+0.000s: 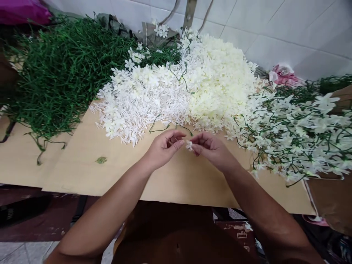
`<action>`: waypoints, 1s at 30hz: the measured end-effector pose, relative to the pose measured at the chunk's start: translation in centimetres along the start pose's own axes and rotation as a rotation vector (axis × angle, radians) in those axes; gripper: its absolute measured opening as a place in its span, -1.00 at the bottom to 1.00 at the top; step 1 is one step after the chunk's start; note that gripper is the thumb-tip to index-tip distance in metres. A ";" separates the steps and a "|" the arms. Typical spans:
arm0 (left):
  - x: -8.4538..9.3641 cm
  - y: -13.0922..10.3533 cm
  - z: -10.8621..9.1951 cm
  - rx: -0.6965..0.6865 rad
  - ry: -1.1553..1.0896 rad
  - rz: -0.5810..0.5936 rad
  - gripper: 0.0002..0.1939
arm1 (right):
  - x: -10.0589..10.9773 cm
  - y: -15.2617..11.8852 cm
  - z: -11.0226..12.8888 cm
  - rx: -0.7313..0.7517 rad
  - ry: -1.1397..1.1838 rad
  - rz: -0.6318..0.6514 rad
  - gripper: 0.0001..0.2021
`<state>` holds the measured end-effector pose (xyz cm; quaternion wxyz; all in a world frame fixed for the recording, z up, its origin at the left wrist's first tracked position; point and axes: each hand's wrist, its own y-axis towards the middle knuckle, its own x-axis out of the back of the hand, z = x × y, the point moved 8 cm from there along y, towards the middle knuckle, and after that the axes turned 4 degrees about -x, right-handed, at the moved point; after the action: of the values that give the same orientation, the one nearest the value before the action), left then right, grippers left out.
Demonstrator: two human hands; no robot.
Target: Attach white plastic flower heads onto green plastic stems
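Observation:
My right hand (206, 146) pinches a small white flower (189, 145) between thumb and fingers. My left hand (167, 146) is beside it, its thumb and fingertips pressed together just left of the flower; anything between them is too small to make out. Thin green stems (159, 130) lie on the table just beyond my hands. Behind them spreads a pile of white pieces and flowers (143, 99), which meets a mound of cream-coloured petals (222, 80) on the right.
A large heap of green stems (63, 69) covers the table's left side. Assembled white flowers with green stems (305, 132) lie on the right. A dried leaf bit (101, 160) rests on the tan tabletop (82, 172). A tiled wall (255, 25) stands behind.

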<state>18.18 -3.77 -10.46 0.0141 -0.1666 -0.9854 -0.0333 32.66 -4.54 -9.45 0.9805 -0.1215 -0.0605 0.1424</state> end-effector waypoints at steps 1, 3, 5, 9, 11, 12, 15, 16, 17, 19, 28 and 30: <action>0.0 0.0 0.0 0.010 -0.007 0.002 -0.78 | -0.8 0.3 -0.2 -0.017 0.017 0.031 -0.63; 0.1 0.1 0.0 0.029 0.027 -0.006 -0.81 | -1.5 0.7 -0.4 -0.035 0.028 0.055 -0.62; 0.3 0.2 0.0 0.042 0.083 -0.020 -0.84 | -1.5 1.1 -0.3 -0.032 0.011 0.082 -0.63; 1.0 0.3 0.1 0.054 0.137 -0.074 -0.84 | -0.9 2.3 0.7 0.033 -0.170 0.082 -0.77; 1.5 0.3 0.4 0.080 0.139 -0.114 -0.84 | -0.7 3.3 1.8 0.133 -0.393 -0.030 -0.90; 1.8 0.3 0.6 0.095 0.144 -0.135 -0.84 | -0.9 3.9 2.6 0.199 -0.520 -0.089 -0.96; 2.6 0.2 1.1 0.117 0.165 -0.200 -0.82 | -3.5 6.1 4.3 0.353 -0.846 -0.108 -0.83; 2.8 0.2 1.3 0.123 0.157 -0.214 -0.82 | -4.6 6.8 4.4 0.377 -0.936 -0.074 -0.78; 2.9 0.2 1.4 0.132 0.139 -0.226 -0.82 | -5.5 7.5 4.5 0.391 -1.027 -0.033 -0.76; 3.2 0.2 1.6 0.156 0.096 -0.245 -0.82 | -6.5 8.4 4.3 0.396 -1.163 0.012 -0.75; 3.7 0.4 0.6 0.117 -0.003 -0.295 -0.88 | -2.8 7.4 3.9 0.457 -1.020 -0.110 -0.83; 3.7 0.5 0.6 0.099 -0.003 -0.300 -0.89 | -3.0 7.3 3.8 0.449 -1.020 -0.118 -0.85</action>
<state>14.84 -2.02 -10.87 0.0157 -0.0166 -0.9996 0.0136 27.30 2.24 -7.94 0.8352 0.1782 -0.5018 0.1374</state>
